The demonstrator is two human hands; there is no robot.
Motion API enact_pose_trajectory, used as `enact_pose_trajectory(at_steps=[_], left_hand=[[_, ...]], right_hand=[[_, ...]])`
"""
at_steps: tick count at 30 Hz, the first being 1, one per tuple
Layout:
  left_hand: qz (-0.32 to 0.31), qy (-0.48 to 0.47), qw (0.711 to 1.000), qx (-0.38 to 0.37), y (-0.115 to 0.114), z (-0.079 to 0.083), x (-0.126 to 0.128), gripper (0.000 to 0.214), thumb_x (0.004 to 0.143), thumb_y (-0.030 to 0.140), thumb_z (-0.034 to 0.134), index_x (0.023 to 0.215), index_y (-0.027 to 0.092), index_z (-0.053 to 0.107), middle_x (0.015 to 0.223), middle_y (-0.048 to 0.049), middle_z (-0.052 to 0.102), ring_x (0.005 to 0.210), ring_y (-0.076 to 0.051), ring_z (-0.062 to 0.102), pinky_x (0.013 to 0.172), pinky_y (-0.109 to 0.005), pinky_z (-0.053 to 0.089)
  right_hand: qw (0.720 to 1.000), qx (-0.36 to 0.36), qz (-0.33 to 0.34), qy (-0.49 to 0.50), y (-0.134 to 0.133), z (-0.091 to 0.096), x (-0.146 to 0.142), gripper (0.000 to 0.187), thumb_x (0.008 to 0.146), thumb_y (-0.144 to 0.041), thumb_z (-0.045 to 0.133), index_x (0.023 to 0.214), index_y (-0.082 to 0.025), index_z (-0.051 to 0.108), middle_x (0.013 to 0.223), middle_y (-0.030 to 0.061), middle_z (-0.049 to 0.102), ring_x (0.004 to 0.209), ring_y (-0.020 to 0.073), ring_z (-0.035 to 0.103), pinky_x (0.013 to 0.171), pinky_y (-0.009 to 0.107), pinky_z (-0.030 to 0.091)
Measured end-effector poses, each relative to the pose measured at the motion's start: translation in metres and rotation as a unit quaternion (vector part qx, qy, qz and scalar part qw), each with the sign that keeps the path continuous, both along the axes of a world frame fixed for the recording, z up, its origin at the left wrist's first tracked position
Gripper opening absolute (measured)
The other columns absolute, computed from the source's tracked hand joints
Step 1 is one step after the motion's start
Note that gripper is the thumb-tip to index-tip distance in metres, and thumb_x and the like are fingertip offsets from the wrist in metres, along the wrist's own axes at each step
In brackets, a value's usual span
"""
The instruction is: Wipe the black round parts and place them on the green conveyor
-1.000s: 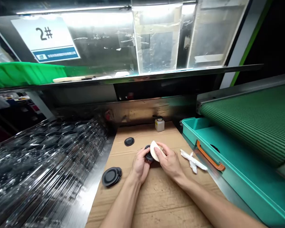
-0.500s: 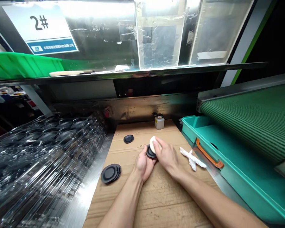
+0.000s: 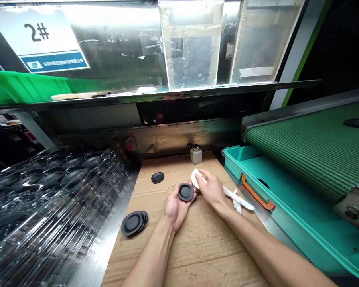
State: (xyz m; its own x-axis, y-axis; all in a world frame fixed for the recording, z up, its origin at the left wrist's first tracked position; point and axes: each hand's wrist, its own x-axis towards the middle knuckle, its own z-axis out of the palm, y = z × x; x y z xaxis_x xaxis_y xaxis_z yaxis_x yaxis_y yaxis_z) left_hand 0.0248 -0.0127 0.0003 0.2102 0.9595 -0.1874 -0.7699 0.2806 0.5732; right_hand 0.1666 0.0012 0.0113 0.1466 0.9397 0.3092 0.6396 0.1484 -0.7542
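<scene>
My left hand (image 3: 176, 207) holds a round black disc-shaped part (image 3: 186, 192) by its rim, its recessed face turned up. Just to the right, my right hand (image 3: 211, 188) pinches a round white pad (image 3: 196, 178) between thumb and fingers, close beside the disc's edge. A single black disc (image 3: 157, 177) lies on the cardboard sheet (image 3: 197, 255) beyond my left hand. Nearer and further left, several more discs rest in an overlapping stack (image 3: 134, 224). A small square bottle (image 3: 196, 154) with a black top stands at the cardboard's far end.
Stacked clear plastic trays (image 3: 54, 199) fill the left side. A twisted white cloth (image 3: 237, 199) lies right of my right hand. Further right are a teal bin (image 3: 287, 223) with an orange handle (image 3: 257, 195) and a green conveyor belt (image 3: 311, 139) carrying a black part. A metal shelf (image 3: 173, 95) crosses above.
The white pad has come off the black disc and moved right with my right hand, so the disc's face now shows. The whole view has shifted slightly. A black part on the belt shows more.
</scene>
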Motion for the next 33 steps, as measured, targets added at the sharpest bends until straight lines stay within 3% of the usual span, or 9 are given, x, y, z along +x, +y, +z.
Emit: enact_pose_trajectory(at_steps=[6,10,13,15,18,23,27,30,33], left_hand=[[0.022,-0.001,1.0,-0.013,0.002,-0.002,0.003,0.03,0.094,0.031,0.043,0.102,0.01,0.062,0.115,-0.0164,0.064,0.109,-0.026,0.06,0.094,-0.043,0.05],[0.008,0.034,0.999,0.007,-0.001,0.0,0.007,0.027,0.092,0.03,0.047,0.101,0.009,0.063,0.11,-0.0163,0.066,0.107,-0.026,0.061,0.096,-0.04,0.049],[0.001,0.032,0.999,0.001,-0.003,0.001,0.007,0.026,0.091,0.03,0.048,0.099,0.01,0.064,0.109,-0.0156,0.066,0.106,-0.026,0.062,0.096,-0.041,0.049],[-0.003,0.035,0.999,0.007,-0.003,0.0,0.007,0.026,0.091,0.03,0.05,0.099,0.01,0.063,0.11,-0.0153,0.066,0.107,-0.026,0.061,0.096,-0.042,0.049],[0.009,0.042,0.999,0.015,-0.002,-0.001,0.007,0.024,0.091,0.029,0.05,0.1,0.011,0.063,0.108,-0.0144,0.066,0.106,-0.026,0.062,0.095,-0.043,0.049],[0.004,0.021,1.0,0.0,0.0,-0.002,0.006,0.028,0.093,0.029,0.045,0.097,0.009,0.064,0.109,-0.0164,0.066,0.105,-0.025,0.062,0.095,-0.041,0.049],[0.008,0.031,0.999,-0.007,0.001,-0.003,0.008,0.03,0.094,0.028,0.042,0.098,0.008,0.064,0.107,-0.0162,0.067,0.103,-0.025,0.063,0.094,-0.043,0.051],[0.022,0.026,0.999,-0.017,0.001,-0.003,0.008,0.029,0.094,0.027,0.042,0.097,0.008,0.065,0.107,-0.0169,0.068,0.104,-0.023,0.063,0.095,-0.04,0.05],[0.026,0.019,0.999,-0.018,0.002,-0.002,0.008,0.031,0.095,0.027,0.04,0.101,0.009,0.064,0.11,-0.0172,0.067,0.106,-0.024,0.062,0.094,-0.042,0.051]], right_hand=[[0.973,-0.019,0.206,0.101,-0.007,0.002,0.008,0.035,0.085,-0.04,0.053,0.112,-0.022,0.068,0.105,0.0039,0.07,0.092,0.0188,0.065,0.085,0.03,0.05],[0.967,-0.015,0.229,0.107,-0.013,0.005,-0.002,0.029,0.083,-0.035,0.055,0.102,-0.021,0.071,0.102,0.0025,0.07,0.094,0.0176,0.064,0.087,0.027,0.047],[0.957,-0.067,0.277,0.054,-0.009,0.007,0.004,0.025,0.081,-0.034,0.057,0.091,-0.02,0.074,0.092,0.0013,0.072,0.085,0.0171,0.065,0.078,0.025,0.048],[0.962,-0.086,0.258,0.011,-0.008,0.009,0.011,0.025,0.079,-0.035,0.059,0.091,-0.02,0.075,0.092,0.0022,0.072,0.084,0.0181,0.065,0.077,0.025,0.048],[0.981,-0.035,0.187,-0.025,-0.009,0.014,0.016,0.028,0.082,-0.035,0.055,0.1,-0.023,0.073,0.098,0.0029,0.072,0.09,0.0185,0.065,0.082,0.026,0.046],[0.965,-0.006,0.255,-0.059,-0.015,0.018,0.01,0.026,0.087,-0.037,0.051,0.096,-0.025,0.073,0.092,0.0005,0.072,0.083,0.0147,0.065,0.077,0.022,0.045],[0.984,0.012,0.127,-0.127,-0.017,0.013,0.004,0.033,0.092,-0.042,0.044,0.112,-0.028,0.066,0.096,0.0022,0.072,0.086,0.0172,0.066,0.074,0.024,0.044],[0.974,0.028,0.121,-0.188,-0.017,0.007,-0.005,0.034,0.094,-0.044,0.04,0.117,-0.032,0.061,0.095,0.0014,0.072,0.084,0.0184,0.066,0.07,0.024,0.043],[0.971,0.024,0.069,-0.227,-0.015,0.004,-0.009,0.035,0.095,-0.044,0.036,0.119,-0.031,0.059,0.093,0.0024,0.072,0.081,0.0196,0.067,0.066,0.025,0.041]])
